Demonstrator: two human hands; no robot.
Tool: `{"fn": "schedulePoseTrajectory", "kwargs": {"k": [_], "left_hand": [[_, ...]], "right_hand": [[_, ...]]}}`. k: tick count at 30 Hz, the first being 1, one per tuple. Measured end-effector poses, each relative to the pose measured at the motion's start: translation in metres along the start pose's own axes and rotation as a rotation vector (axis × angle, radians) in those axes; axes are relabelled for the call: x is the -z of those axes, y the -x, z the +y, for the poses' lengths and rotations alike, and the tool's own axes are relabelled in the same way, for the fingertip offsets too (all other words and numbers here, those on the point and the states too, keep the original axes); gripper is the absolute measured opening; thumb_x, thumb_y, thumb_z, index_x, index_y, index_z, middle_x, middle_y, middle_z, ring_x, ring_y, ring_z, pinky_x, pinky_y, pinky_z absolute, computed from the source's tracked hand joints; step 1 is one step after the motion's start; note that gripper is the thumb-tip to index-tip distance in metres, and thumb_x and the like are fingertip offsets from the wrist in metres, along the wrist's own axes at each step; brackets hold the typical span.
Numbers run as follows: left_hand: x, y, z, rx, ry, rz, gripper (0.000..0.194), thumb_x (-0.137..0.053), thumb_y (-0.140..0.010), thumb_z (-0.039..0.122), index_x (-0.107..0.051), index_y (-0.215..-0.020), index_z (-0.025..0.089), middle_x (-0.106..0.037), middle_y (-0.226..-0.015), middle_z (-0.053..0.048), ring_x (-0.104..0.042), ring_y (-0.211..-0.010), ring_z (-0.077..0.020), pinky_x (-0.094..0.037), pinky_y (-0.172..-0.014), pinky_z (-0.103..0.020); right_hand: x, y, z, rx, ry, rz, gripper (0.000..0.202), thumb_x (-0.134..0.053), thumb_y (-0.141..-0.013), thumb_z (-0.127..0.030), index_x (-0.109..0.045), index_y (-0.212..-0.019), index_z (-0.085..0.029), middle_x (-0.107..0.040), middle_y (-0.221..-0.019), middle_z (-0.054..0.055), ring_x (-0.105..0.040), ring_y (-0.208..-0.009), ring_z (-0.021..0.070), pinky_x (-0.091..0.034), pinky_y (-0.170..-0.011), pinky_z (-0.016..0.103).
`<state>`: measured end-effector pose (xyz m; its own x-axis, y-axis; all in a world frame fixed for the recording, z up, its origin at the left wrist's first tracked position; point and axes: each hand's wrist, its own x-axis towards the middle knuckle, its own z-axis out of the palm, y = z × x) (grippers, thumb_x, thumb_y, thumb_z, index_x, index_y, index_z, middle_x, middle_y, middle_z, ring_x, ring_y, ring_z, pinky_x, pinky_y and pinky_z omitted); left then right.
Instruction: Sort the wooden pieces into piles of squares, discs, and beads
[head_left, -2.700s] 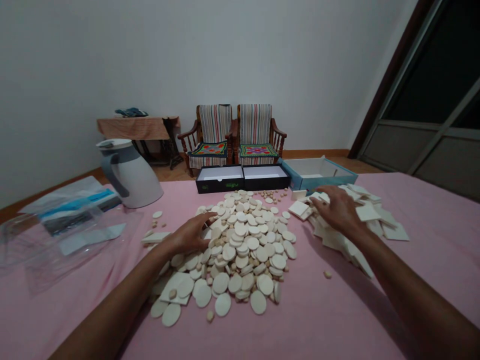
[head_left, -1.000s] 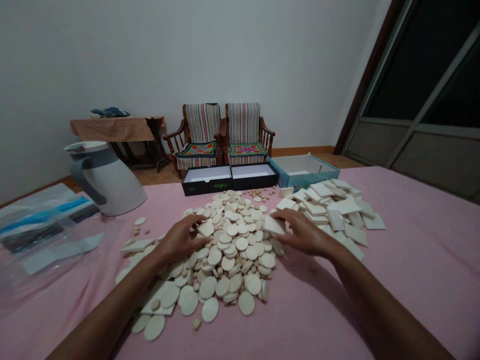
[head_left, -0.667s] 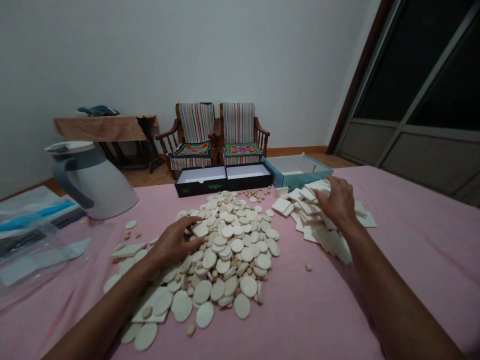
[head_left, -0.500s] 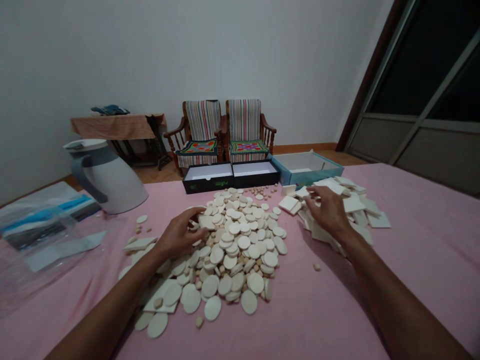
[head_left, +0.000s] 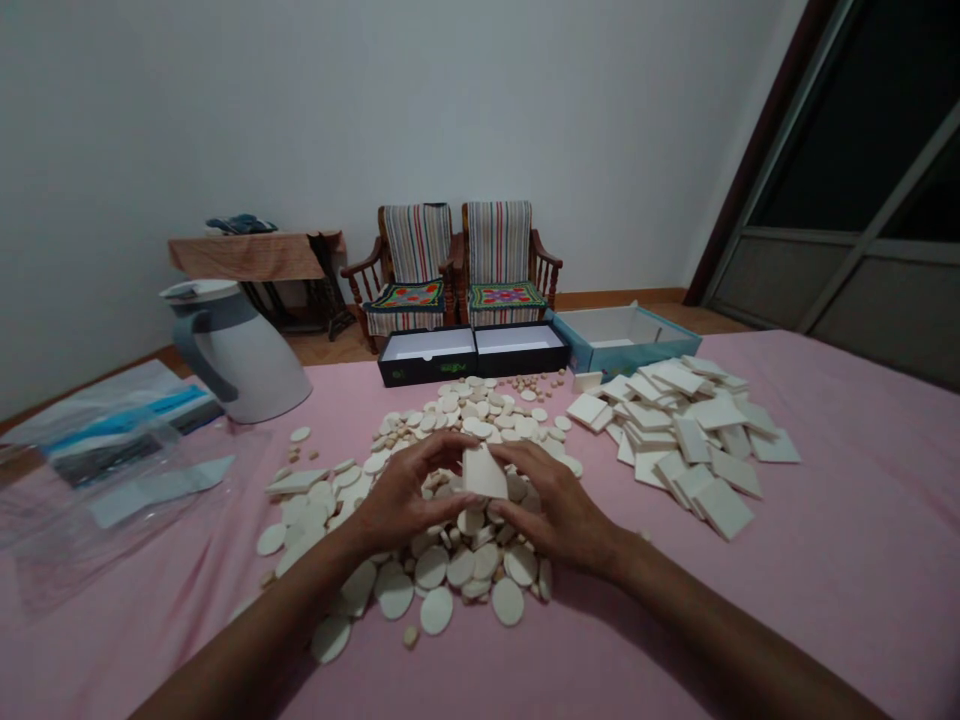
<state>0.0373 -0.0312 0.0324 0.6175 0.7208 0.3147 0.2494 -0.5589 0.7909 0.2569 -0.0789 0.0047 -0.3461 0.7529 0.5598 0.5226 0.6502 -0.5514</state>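
A pale square wooden tile (head_left: 485, 473) is held up between my two hands, above the middle of a heap of round wooden discs (head_left: 436, 610). It may be more than one tile stacked; I cannot tell. My left hand (head_left: 412, 490) is closed on its left side, thumb low and fingers higher. On the opposite side my right hand (head_left: 551, 505) grips it with thumb and fingertips. Small wooden cubes (head_left: 410, 636) lie among and around the discs. To the right is a separate pile of square wooden tiles (head_left: 675, 420).
A white and grey jug (head_left: 259, 365) stands at the left behind clear plastic packaging (head_left: 150, 480). Two black boxes (head_left: 431, 370) and a light-blue box (head_left: 637, 350) line the table's far edge. Pink cloth (head_left: 847, 560) covers the table. Two chairs (head_left: 499, 245) are beyond it.
My right hand has moved left from the tile pile to the middle. My left hand has shifted right, and both now hold a square tile between them. The view has turned slightly left.
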Motion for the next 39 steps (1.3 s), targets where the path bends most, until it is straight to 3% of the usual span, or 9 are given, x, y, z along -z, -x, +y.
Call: {"fn": "schedulePoseTrajectory", "kwargs": {"k": [5, 8, 10, 14, 18, 23, 26, 29, 39], "left_hand": [[0.010, -0.002, -0.006, 0.011, -0.092, 0.051, 0.051, -0.066, -0.083, 0.040, -0.053, -0.128, 0.021, -0.064, -0.119, -0.011, -0.063, -0.103, -0.0219, -0.056, -0.087, -0.038], [0.032, -0.005, -0.015, 0.086, -0.164, 0.164, 0.036, -0.059, -0.087, 0.044, -0.062, -0.112, 0.018, -0.068, -0.109, -0.009, -0.066, -0.095, -0.0208, -0.056, -0.085, -0.037], [0.051, -0.006, -0.022, 0.159, -0.229, 0.202, 0.038, -0.057, -0.086, 0.050, -0.064, -0.106, 0.018, -0.070, -0.106, -0.009, -0.067, -0.094, -0.0214, -0.056, -0.084, -0.037], [0.087, 0.001, -0.037, 0.254, -0.360, 0.141, 0.049, -0.054, -0.082, 0.060, -0.066, -0.103, 0.017, -0.070, -0.105, -0.009, -0.067, -0.091, -0.0227, -0.056, -0.080, -0.036], [0.124, 0.023, -0.053, 0.400, -0.478, 0.036, 0.061, -0.052, -0.076, 0.065, -0.064, -0.112, 0.018, -0.067, -0.118, -0.010, -0.063, -0.105, -0.0269, -0.053, -0.087, -0.038], [0.159, 0.059, -0.074, 0.618, -0.759, -0.128, 0.079, -0.053, -0.067, 0.069, -0.058, -0.127, 0.017, -0.061, -0.129, -0.015, -0.059, -0.114, -0.0308, -0.047, -0.096, -0.038], [0.162, 0.071, -0.083, 0.709, -0.824, -0.132, 0.082, -0.056, -0.062, 0.071, -0.062, -0.122, 0.015, -0.063, -0.126, -0.018, -0.060, -0.113, -0.0344, -0.046, -0.095, -0.040], [0.154, 0.071, -0.085, 0.712, -0.818, -0.135, 0.071, -0.051, -0.067, 0.069, -0.066, -0.112, 0.017, -0.065, -0.123, -0.016, -0.061, -0.112, -0.0324, -0.046, -0.096, -0.038], [0.110, 0.033, -0.073, 0.556, -0.798, -0.126, 0.054, -0.060, -0.067, 0.057, -0.068, -0.108, 0.022, -0.068, -0.113, -0.011, -0.063, -0.103, -0.0286, -0.047, -0.091, -0.037]], "right_hand": [[0.027, -0.001, 0.027, -0.076, 0.165, 0.068, 0.040, -0.062, -0.079, -0.025, -0.055, -0.118, -0.018, -0.062, -0.111, 0.012, -0.057, -0.103, 0.0251, -0.050, -0.088, 0.042], [0.064, -0.001, 0.064, -0.238, 0.401, 0.287, 0.035, -0.060, -0.078, -0.031, -0.059, -0.110, -0.016, -0.062, -0.101, 0.013, -0.058, -0.091, 0.0274, -0.050, -0.080, 0.045], [0.090, 0.002, 0.089, -0.360, 0.561, 0.453, 0.038, -0.059, -0.077, -0.034, -0.061, -0.108, -0.013, -0.062, -0.096, 0.015, -0.058, -0.087, 0.0288, -0.049, -0.080, 0.046], [0.124, 0.014, 0.120, -0.463, 0.699, 0.679, 0.045, -0.056, -0.077, -0.032, -0.061, -0.114, -0.006, -0.062, -0.105, 0.021, -0.058, -0.100, 0.0329, -0.046, -0.090, 0.047], [0.128, 0.020, 0.118, -0.490, 0.714, 0.635, 0.037, -0.051, -0.084, -0.031, -0.063, -0.111, -0.010, -0.064, -0.103, 0.021, -0.060, -0.101, 0.0330, -0.046, -0.092, 0.044], [0.116, 0.013, 0.103, -0.453, 0.582, 0.576, 0.032, -0.053, -0.083, -0.032, -0.065, -0.106, -0.014, -0.067, -0.100, 0.016, -0.067, -0.077, 0.0262, -0.053, -0.076, 0.041], [0.108, 0.010, 0.100, -0.416, 0.537, 0.550, 0.031, -0.052, -0.082, -0.034, -0.066, -0.101, -0.014, -0.068, -0.097, 0.013, -0.066, -0.068, 0.0219, -0.054, -0.069, 0.038], [0.103, 0.009, 0.100, -0.369, 0.518, 0.521, 0.030, -0.052, -0.082, -0.035, -0.066, -0.099, -0.015, -0.068, -0.095, 0.011, -0.066, -0.066, 0.0200, -0.054, -0.067, 0.036], [0.089, 0.007, 0.094, -0.336, 0.410, 0.473, 0.027, -0.051, -0.083, -0.030, -0.066, -0.098, -0.014, -0.068, -0.096, 0.011, -0.066, -0.067, 0.0183, -0.053, -0.062, 0.032]]}}
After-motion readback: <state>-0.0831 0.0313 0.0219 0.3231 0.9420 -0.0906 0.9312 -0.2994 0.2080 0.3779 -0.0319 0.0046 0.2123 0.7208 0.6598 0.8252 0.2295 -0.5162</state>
